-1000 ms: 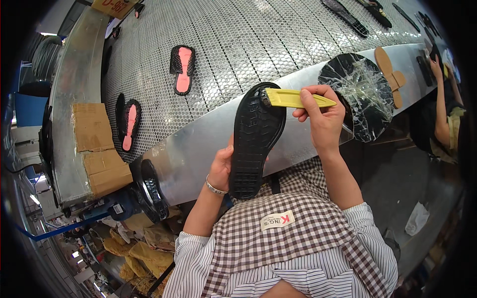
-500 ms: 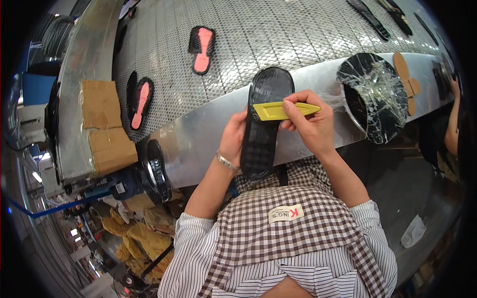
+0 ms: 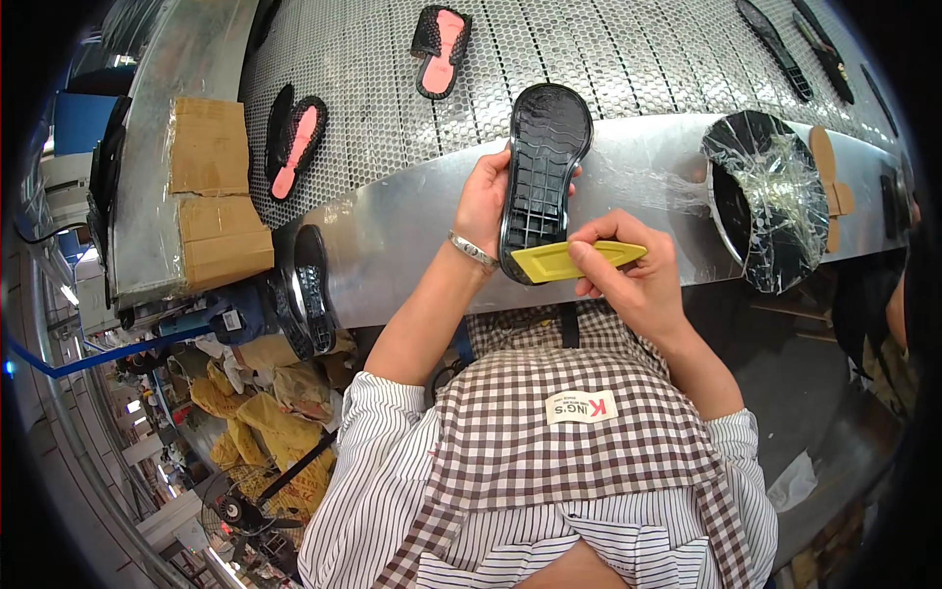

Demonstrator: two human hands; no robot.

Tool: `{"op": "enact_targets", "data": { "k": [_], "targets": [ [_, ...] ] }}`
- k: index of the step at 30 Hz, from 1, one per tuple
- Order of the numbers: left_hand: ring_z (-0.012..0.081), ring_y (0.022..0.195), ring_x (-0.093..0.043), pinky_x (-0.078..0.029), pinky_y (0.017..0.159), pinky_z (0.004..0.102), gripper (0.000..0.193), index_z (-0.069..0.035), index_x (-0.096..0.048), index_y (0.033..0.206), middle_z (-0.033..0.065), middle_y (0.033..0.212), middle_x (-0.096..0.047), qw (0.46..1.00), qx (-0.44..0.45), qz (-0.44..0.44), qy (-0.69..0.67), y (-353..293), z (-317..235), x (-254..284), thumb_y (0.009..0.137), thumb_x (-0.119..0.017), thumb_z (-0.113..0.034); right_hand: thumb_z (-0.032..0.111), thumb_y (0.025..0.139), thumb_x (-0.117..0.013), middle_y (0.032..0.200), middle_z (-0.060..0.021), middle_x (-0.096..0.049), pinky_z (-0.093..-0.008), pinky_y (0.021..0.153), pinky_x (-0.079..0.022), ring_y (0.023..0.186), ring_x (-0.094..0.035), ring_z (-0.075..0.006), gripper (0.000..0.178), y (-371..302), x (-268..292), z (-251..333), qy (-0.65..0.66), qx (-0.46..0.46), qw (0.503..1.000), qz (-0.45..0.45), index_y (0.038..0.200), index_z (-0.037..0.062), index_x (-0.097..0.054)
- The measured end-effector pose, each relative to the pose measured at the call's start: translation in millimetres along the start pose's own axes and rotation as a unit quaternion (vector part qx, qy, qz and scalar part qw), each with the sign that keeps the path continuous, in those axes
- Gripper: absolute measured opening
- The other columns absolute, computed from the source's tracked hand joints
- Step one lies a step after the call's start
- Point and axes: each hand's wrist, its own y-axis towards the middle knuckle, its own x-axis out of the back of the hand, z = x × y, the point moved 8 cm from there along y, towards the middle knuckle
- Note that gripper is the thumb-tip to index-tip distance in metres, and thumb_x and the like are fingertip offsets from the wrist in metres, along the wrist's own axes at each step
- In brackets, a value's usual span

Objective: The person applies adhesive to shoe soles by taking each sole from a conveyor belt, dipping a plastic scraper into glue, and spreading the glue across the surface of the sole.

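Observation:
My left hand (image 3: 485,201) grips a black shoe sole (image 3: 548,147) from its left side and from beneath. The sole is tilted up over the metal ledge, its glossy gridded inner face toward me. Pinched in my right hand (image 3: 633,275) is a flat brush with a yellow handle (image 3: 564,261). Its broad end lies across the heel end of the sole; the bristles are hardly visible there. Farther off, black slippers with pink insoles (image 3: 442,54) lie on the metal mesh belt (image 3: 383,128).
A round black container wrapped in clear film (image 3: 770,201) stands on the metal ledge (image 3: 392,250) to the right, beside tan sole-shaped pieces (image 3: 827,177). Cardboard (image 3: 211,147) lies at the left. More black soles (image 3: 312,290) rest by the ledge's left end.
The sole has moved up and away from me. The brush has gone from the sole's middle to its heel end. The belt's slippers appear higher in view.

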Motion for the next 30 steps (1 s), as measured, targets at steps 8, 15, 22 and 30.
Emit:
{"op": "enact_targets", "data": {
  "k": [8,15,22,30],
  "targets": [
    [0.0276,0.105,-0.061,-0.048,0.096,0.04,0.049,0.0,-0.049,0.127,0.0172,0.12,-0.06,0.996,0.045,0.023,-0.073,-8.5,18.0,-9.9,0.099,-0.026,-0.032,0.004,0.077,-0.07,0.07,-0.006,-0.063,-0.0273,0.052,-0.046,0.057,-0.061,-0.0169,0.008,30.8,-29.2,52.8,-0.292,0.166,0.903,0.269,0.084,0.0023,-0.065],
    [0.0263,0.104,-0.062,-0.049,0.091,0.0392,0.043,-0.001,-0.052,0.123,0.0154,0.116,-0.062,0.996,0.033,0.074,-0.047,-20.1,21.2,-10.3,0.099,-0.032,-0.031,0.01,0.07,-0.065,0.065,-0.0099,-0.055,-0.0368,0.057,-0.044,0.065,-0.059,-0.0269,0.014,21.6,-80.2,62.8,-0.446,0.277,0.754,0.395,0.066,0.0019,-0.054],
    [0.03,0.102,-0.062,-0.053,0.084,0.042,0.046,0.002,-0.051,0.123,0.0185,0.114,-0.062,0.995,0.052,0.083,0.0,-24.5,26.9,-8.0,0.099,-0.03,-0.032,0.012,0.069,-0.06,0.061,-0.0102,-0.047,-0.0364,0.055,-0.042,0.059,-0.053,-0.0274,0.02,17.3,-85.2,74.3,-0.37,0.364,0.733,0.439,0.061,-0.001,-0.047],
    [0.0338,0.102,-0.063,-0.056,0.079,0.0471,0.05,0.004,-0.049,0.124,0.0224,0.113,-0.062,0.996,0.075,0.021,0.033,-18.1,28.8,-19.6,0.099,-0.027,-0.033,0.013,0.068,-0.066,0.067,-0.0105,-0.053,-0.0374,0.053,-0.042,0.062,-0.056,-0.0273,0.02,42.1,-39.4,89.7,-0.483,0.355,0.714,0.363,0.063,-0.001,-0.053]
  ]
}}
